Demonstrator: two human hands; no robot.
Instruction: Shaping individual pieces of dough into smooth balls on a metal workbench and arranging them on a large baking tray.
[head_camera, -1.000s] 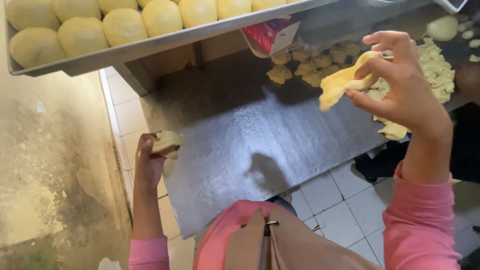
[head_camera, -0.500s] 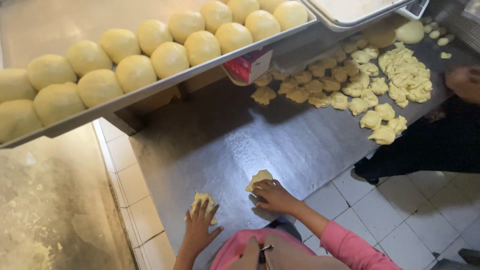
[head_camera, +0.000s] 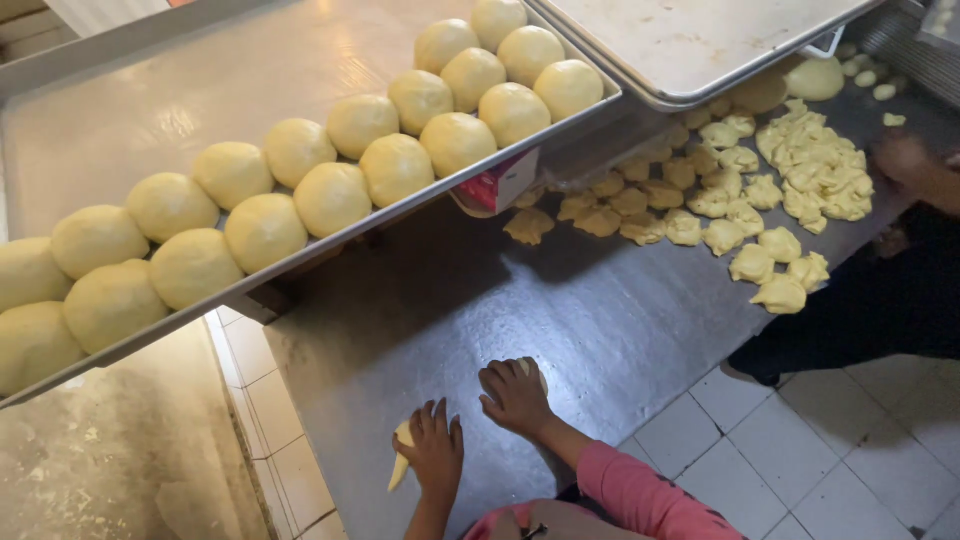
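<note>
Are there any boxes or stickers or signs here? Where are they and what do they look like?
Just one: a small red and white carton, tucked under the front edge of the metal tray of dough balls, above the dark steel table. No signs or screens show.

Both hands press dough pieces at the table's near edge, left hand beside right hand. Behind them a tray holds rowed dough balls; flattened pieces lie scattered to the right.
</note>
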